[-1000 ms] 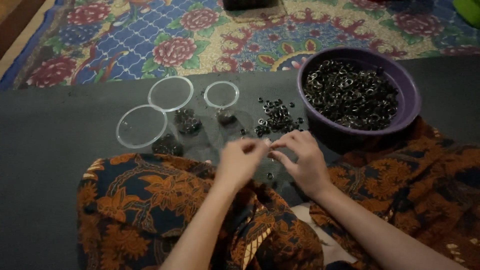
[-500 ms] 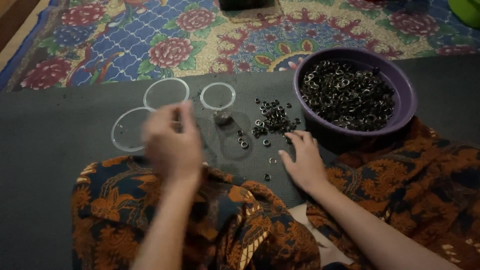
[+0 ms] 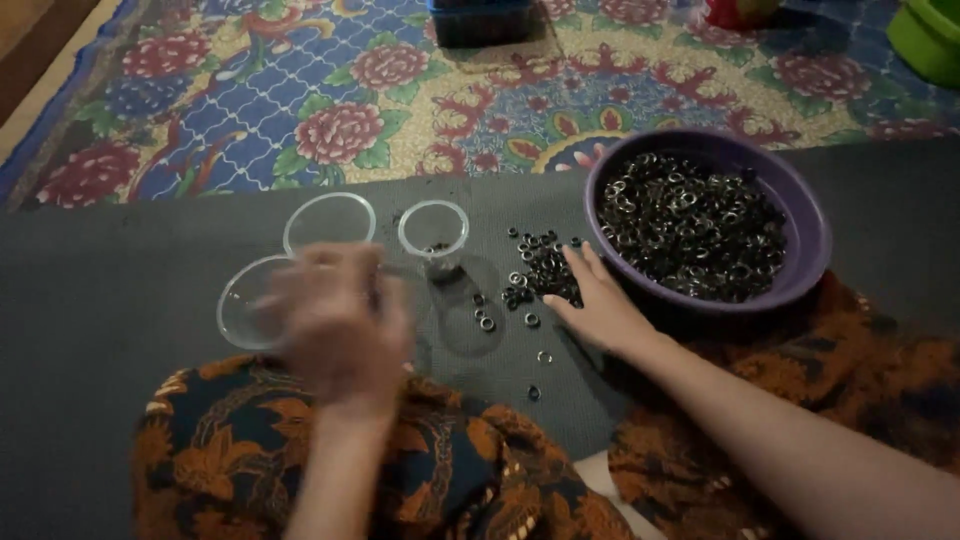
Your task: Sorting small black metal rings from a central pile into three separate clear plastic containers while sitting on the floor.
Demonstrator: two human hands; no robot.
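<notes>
My left hand [image 3: 335, 325] is a blur above three clear plastic cups; whether it holds anything cannot be made out. It hovers over the near left cup [image 3: 245, 303], with a second cup [image 3: 329, 220] behind and a third cup [image 3: 433, 235] to the right. My right hand [image 3: 598, 300] lies flat, fingers spread, on a small pile of dark metal rings [image 3: 540, 272] on the grey mat [image 3: 110, 300]. A purple bowl [image 3: 805, 235] full of the same rings stands right of that hand.
A few loose rings [image 3: 485, 320] lie scattered on the mat between the cups and my lap. Patterned orange-and-black cloth [image 3: 230, 460] covers my legs. Beyond the mat is a flowered rug [image 3: 340, 130], with a dark box [image 3: 480, 18] and a green tub [image 3: 925, 35] at the far edge.
My hands, together a second ago near my lap, have parted. The left swung over to the cups and is blurred with motion; the right reached forward onto the ring pile.
</notes>
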